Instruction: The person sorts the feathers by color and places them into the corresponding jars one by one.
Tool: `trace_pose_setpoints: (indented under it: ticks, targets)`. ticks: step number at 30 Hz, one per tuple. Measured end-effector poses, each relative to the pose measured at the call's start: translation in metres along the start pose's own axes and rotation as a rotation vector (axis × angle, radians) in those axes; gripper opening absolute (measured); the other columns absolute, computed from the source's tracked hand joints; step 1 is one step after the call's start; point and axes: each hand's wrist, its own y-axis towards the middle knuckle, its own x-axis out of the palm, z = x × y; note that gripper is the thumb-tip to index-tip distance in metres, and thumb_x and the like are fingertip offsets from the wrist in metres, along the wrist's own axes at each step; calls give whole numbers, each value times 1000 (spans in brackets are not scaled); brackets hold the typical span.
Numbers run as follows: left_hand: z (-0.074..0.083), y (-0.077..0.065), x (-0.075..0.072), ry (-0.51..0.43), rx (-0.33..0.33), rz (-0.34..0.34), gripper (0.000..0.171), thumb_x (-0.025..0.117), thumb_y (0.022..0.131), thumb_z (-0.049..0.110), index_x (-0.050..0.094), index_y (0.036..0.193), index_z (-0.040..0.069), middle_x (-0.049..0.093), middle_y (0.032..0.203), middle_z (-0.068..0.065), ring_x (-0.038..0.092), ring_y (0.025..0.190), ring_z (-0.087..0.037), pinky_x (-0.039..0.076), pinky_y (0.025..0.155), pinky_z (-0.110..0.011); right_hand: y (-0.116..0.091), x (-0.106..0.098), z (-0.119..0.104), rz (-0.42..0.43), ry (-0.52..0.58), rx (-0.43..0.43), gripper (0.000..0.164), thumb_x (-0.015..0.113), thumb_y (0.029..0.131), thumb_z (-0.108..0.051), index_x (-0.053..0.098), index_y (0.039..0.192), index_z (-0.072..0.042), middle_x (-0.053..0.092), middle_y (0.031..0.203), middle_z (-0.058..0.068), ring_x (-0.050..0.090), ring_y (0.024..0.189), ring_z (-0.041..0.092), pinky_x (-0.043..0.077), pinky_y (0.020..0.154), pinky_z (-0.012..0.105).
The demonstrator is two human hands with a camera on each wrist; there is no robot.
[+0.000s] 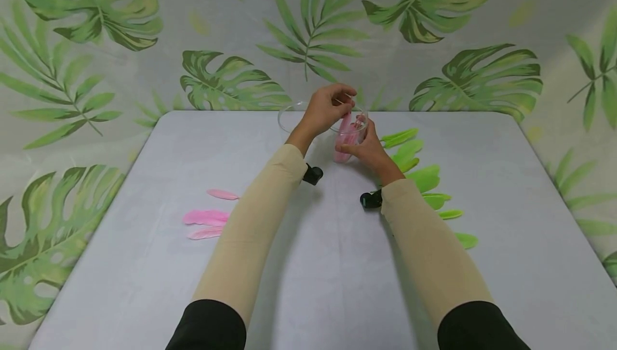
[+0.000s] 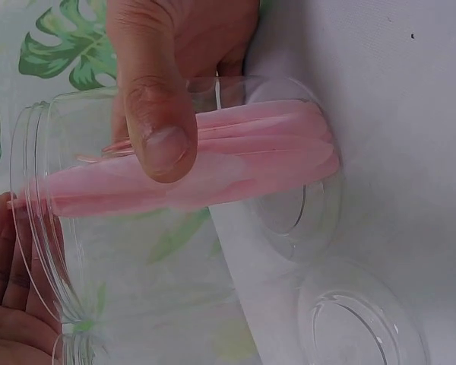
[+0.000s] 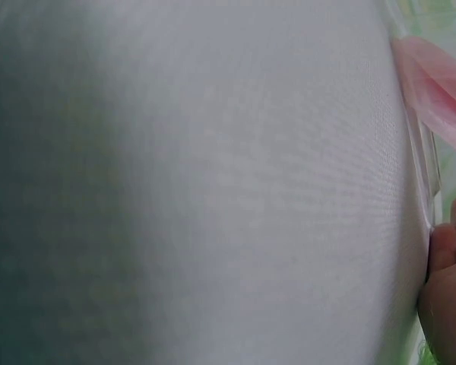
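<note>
A clear jar (image 2: 42,228) holds several pink feathers (image 2: 281,160) near the far edge of the table. My right hand (image 1: 368,149) grips this jar from its right side, with the thumb across the front of the glass. Above the jar's mouth, my left hand (image 1: 328,106) pinches the thin end of a pink feather that reaches down inside. The left hand's fingers partly cover the rim in the head view. In the right wrist view, only part of the pink feathers (image 3: 441,91) shows at the right edge.
A second clear jar (image 1: 281,122) stands to the left, partly behind the left hand. Several loose pink feathers (image 1: 207,217) lie on the left of the white table (image 1: 337,285). A column of bright green feathers (image 1: 426,178) lies on the right, partly under the right forearm.
</note>
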Motion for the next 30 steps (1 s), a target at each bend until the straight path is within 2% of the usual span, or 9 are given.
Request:
trace_pose_setpoints:
  ticks: [7, 19, 25, 30]
  targets:
    - [0, 0, 1, 5, 5, -6, 25, 62, 97, 8, 66, 122, 7, 71, 108, -13, 69, 95, -21, 58, 79, -25, 1, 0, 0, 4, 16, -16, 110, 80, 82, -29, -1, 157, -24, 25, 159, 11, 31, 143, 28, 25, 124, 45]
    - [-1, 0, 0, 29, 4, -14, 27, 61, 98, 10, 65, 125, 9, 71, 109, -12, 69, 95, -21, 57, 80, -24, -1, 0, -2, 2, 1, 2, 111, 81, 82, -31, -1, 157, -25, 23, 161, 10, 29, 145, 28, 24, 124, 47]
    - [0, -2, -1, 59, 13, -14, 30, 61, 98, 11, 64, 128, 10, 71, 112, -9, 67, 102, -19, 55, 88, -26, -1, 1, -1, -2, -4, 4, 113, 81, 82, -31, -2, 157, -25, 22, 162, 9, 28, 146, 27, 22, 125, 47]
    - [1, -3, -3, 73, -9, -28, 34, 62, 98, 14, 62, 132, 12, 70, 116, -6, 66, 109, -18, 54, 93, -28, -1, 1, -1, 2, -16, 7, 112, 81, 82, -31, -3, 157, -25, 20, 163, 10, 27, 146, 27, 21, 126, 46]
